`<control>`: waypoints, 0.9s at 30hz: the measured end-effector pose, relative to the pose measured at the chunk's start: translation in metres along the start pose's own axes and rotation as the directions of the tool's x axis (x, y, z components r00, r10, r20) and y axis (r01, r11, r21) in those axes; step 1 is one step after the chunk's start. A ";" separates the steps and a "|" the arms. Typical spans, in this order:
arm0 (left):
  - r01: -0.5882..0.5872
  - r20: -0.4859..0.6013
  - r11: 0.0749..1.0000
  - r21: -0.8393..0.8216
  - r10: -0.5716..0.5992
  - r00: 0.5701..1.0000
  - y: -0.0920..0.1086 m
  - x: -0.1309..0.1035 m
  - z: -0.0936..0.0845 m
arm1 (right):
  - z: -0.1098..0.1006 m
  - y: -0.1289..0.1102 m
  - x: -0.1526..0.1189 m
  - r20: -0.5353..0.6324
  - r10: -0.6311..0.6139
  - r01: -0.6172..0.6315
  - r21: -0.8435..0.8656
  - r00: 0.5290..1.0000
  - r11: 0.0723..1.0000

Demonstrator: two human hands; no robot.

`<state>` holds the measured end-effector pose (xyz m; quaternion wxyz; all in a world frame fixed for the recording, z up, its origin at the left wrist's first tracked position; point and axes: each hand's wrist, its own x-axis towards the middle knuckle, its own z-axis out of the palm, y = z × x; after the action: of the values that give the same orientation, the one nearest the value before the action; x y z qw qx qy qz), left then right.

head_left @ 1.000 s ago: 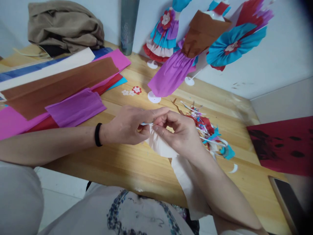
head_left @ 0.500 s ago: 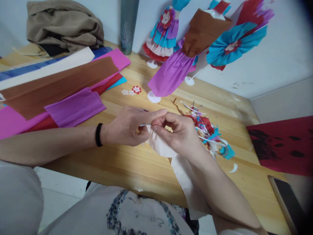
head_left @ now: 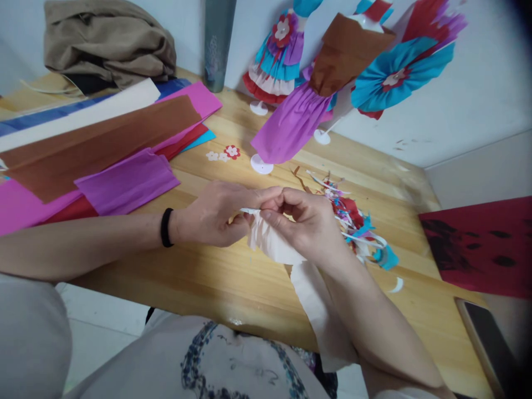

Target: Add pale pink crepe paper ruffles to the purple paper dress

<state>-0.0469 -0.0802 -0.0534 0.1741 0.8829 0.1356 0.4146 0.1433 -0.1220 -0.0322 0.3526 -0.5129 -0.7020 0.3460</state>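
Note:
Both hands meet over the middle of the wooden table, pinching the gathered end of a white crepe paper strip (head_left: pixel 274 244). My left hand (head_left: pixel 216 213), with a black band at the wrist, has its fingers closed at the strip's left end. My right hand (head_left: pixel 311 224) grips the pleated edge between thumb and fingers. From under the right hand the strip's long tail (head_left: pixel 318 310) hangs down past the table's front edge. Small folds show along the upper edge between the hands. The fingertips partly hide the pinched part.
Folded crepe paper sheets (head_left: pixel 103 144) lie at left, near a brown cloth (head_left: pixel 110 44) and a tall bottle (head_left: pixel 218 44). Paper dresses on stands (head_left: pixel 291 122) are at the back, with paper flowers (head_left: pixel 224 155) before them. Scraps (head_left: pixel 357 221) and a phone (head_left: pixel 490 343) lie right.
Slightly more of the white strip's pleated edge shows between my hands. The fingers have shifted a little along it; the left thumb sits a bit differently.

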 end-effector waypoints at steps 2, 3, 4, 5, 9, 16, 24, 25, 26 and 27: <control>0.012 0.016 1.000 -0.016 -0.012 1.000 0.002 0.002 -0.001 | -0.001 0.001 0.000 0.002 0.003 -0.003 0.015 1.000 1.000; 0.023 0.018 0.999 -0.029 -0.022 1.000 0.003 0.002 -0.001 | -0.001 0.001 0.000 0.002 0.006 -0.006 0.020 1.000 1.000; 0.032 0.012 0.999 -0.042 -0.032 0.999 0.003 0.002 -0.001 | -0.001 0.001 0.000 0.000 0.010 -0.010 0.021 1.000 1.000; 0.045 0.008 0.998 -0.049 -0.044 0.999 0.004 0.002 -0.001 | -0.001 0.001 0.000 0.001 0.015 -0.015 0.021 1.000 1.000; 0.128 0.021 0.992 -0.016 -0.127 0.992 0.004 0.000 0.002 | 0.000 0.001 0.000 0.012 0.033 -0.033 0.024 0.999 0.999; 0.157 0.058 0.987 -0.035 -0.154 0.986 0.003 0.001 0.002 | -0.001 0.001 0.002 0.002 0.028 -0.028 0.012 1.000 1.000; 0.256 0.038 0.967 0.000 -0.256 0.966 0.008 0.002 0.002 | -0.001 0.001 0.003 0.011 0.031 -0.031 0.004 0.999 1.000; 0.257 0.042 0.966 0.010 -0.257 0.966 0.008 0.003 0.002 | -0.001 0.001 0.003 0.013 0.032 -0.032 0.007 0.999 0.999; 0.249 0.045 0.969 0.013 -0.249 0.967 0.008 0.003 0.002 | 0.000 0.001 0.003 0.015 0.035 -0.035 0.011 0.999 0.999; 0.232 0.047 0.973 0.009 -0.233 0.971 0.007 0.004 0.002 | 0.000 0.002 0.003 0.018 0.037 -0.038 0.015 0.999 0.999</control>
<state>-0.0424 -0.0858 -0.0491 0.2229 0.8709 0.2346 0.3698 0.1436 -0.1189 -0.0331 0.3438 -0.5202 -0.6928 0.3623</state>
